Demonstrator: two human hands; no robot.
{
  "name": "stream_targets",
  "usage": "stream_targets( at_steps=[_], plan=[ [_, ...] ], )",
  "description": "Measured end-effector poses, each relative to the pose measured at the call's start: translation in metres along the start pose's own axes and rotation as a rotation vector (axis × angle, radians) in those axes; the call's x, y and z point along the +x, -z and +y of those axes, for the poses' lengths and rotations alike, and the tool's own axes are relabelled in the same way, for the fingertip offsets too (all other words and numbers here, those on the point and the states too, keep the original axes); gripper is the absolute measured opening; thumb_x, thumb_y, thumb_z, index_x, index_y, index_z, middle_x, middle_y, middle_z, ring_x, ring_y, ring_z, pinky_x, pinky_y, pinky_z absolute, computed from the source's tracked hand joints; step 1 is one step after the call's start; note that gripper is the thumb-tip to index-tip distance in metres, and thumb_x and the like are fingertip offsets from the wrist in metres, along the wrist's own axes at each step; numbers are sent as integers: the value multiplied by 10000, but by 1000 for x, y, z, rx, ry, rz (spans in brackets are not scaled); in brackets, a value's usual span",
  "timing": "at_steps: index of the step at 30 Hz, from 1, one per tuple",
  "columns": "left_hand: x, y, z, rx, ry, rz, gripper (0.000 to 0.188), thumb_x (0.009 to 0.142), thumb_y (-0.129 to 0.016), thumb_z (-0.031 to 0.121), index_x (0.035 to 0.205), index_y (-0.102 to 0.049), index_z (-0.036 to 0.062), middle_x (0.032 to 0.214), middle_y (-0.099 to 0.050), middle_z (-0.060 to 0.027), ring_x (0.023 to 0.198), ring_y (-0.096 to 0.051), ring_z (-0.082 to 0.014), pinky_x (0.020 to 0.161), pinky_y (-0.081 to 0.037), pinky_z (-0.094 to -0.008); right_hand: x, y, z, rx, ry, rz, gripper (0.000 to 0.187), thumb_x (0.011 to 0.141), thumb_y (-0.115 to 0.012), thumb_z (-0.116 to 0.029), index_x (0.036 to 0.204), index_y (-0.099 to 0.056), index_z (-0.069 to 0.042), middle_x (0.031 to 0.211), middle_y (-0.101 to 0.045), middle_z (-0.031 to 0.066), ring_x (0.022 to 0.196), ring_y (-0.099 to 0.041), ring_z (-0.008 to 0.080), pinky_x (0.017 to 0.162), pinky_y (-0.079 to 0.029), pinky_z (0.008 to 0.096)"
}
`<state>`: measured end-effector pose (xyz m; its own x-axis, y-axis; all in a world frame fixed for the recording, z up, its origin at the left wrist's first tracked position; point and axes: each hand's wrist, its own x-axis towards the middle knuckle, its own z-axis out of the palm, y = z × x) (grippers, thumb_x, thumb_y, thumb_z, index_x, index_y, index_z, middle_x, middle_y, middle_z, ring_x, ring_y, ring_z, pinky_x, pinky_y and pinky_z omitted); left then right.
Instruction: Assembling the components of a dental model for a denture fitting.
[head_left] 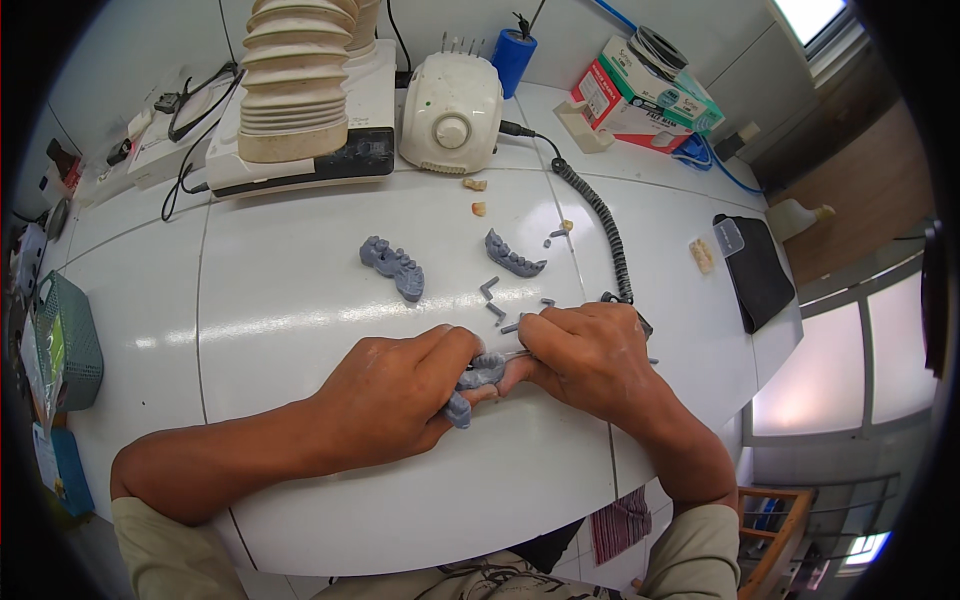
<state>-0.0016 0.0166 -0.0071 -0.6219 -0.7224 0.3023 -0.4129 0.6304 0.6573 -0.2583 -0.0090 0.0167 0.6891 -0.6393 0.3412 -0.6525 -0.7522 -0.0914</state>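
We've got both hands close together over the white surface (290,270). Our L hand (395,395) is closed, gripping a grey dental model (487,371), which sits b/w the two hands, held up off the surface; a 2nd grey lump (457,410) shows just under the L fingers, can't tell if it's part of the same pc. Our R hand (595,355) is curled round a slim tool (516,353), thin end pointing L at the model; most of it's hidden by the fingers, and can't tell if the tip touches.

Beyond the hands, nr the middle: a few small grey offcuts (489,288), L-shaped & straight. Further out, a grey arch model (514,255) straight ahead and a bigger grey model (392,267) ahead of the L hand. Past those, two small tooth-coloured pcs (475,185), then a white control box (452,115) w/ a knob; its black coiled cable (600,215) runs down to just behind the R hand. Well out to the R: a dark pouch (755,275). Far L: a green basket (75,345).
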Motion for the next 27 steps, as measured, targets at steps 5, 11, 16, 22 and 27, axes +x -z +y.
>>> stream_targets(
  at_steps=[5, 11, 16, 22, 27],
  plan=[
    [0, 1, 2, 9, 65, -79, 370, 943, -840, 189, 1143, -625, -36, 926, -669, -180, 709, -707, -359, 601, -560, -425, -1, -1, 1, -4, 1, -22, 518, 791, -873, -510, 733, -551, -108, 589, -563, 23, 484, -581, 224, 470, -425, 359],
    [0, 0, 0, 0, 83, -96, 369, 947, -840, 198, 1133, -619, -32, 930, -667, -179, 711, -704, -363, 594, -556, -435, -1, -1, 0, -14, 5, -42, 509, 809, -860, -517, 743, -562, -110, 593, -577, 20, 482, -584, 225, 469, -422, 359],
    [0, -3, -1, -9, 47, -39, 331, 931, -819, 161, 1048, -543, 19, 865, -669, -173, 666, -695, -382, 565, -540, -451, -1, -1, 1, -16, 1, -92, 501, 878, -793, -546, 753, -574, -113, 608, -627, 31, 501, -645, 235, 450, -454, 354],
    [0, -1, 0, -1, 65, -71, 346, 931, -834, 170, 1088, -583, -8, 890, -667, -172, 687, -698, -371, 577, -549, -445, -1, -1, 1, -21, 15, -81, 494, 882, -793, -546, 758, -581, -118, 603, -618, 24, 502, -647, 226, 454, -453, 350],
    [0, 0, 0, 0, 80, -100, 364, 946, -840, 184, 1136, -623, -38, 920, -667, -175, 702, -702, -359, 585, -559, -434, -2, -2, 2, -17, 14, -89, 488, 887, -793, -545, 763, -591, -119, 602, -616, 21, 499, -644, 223, 452, -445, 349]
  ],
)
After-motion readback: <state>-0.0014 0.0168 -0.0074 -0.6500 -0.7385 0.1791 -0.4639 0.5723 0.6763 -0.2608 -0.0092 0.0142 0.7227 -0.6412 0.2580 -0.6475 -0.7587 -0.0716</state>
